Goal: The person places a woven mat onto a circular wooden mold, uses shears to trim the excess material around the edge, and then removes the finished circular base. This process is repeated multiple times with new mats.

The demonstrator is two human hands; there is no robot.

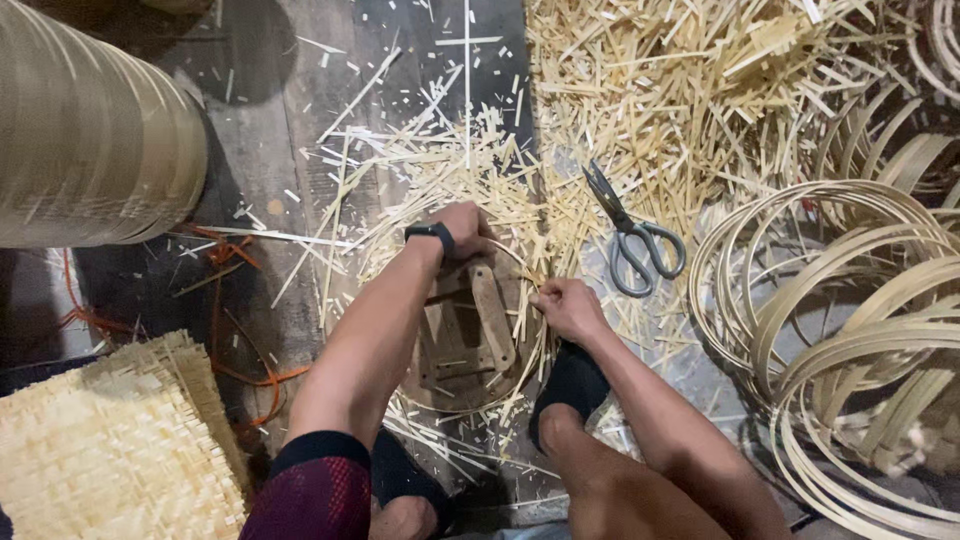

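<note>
My left hand (462, 232), a black band on its wrist, presses on the far rim of a round wooden form (470, 335) wrapped in loose bamboo strips (440, 185). My right hand (568, 308) pinches a thin bamboo strip at the form's right edge. Both hands have their fingers closed on the weaving around the form, which lies on the floor between my knees. Grey-handled scissors (630, 238) lie just right of my right hand, shut, blades pointing away.
Bamboo hoops (850, 330) are stacked at the right. A heap of bamboo offcuts (700, 80) fills the top right. Woven mats (110, 450) lie at the lower left, a large woven cylinder (90, 120) at the upper left, orange cord (225, 250) on the dark floor.
</note>
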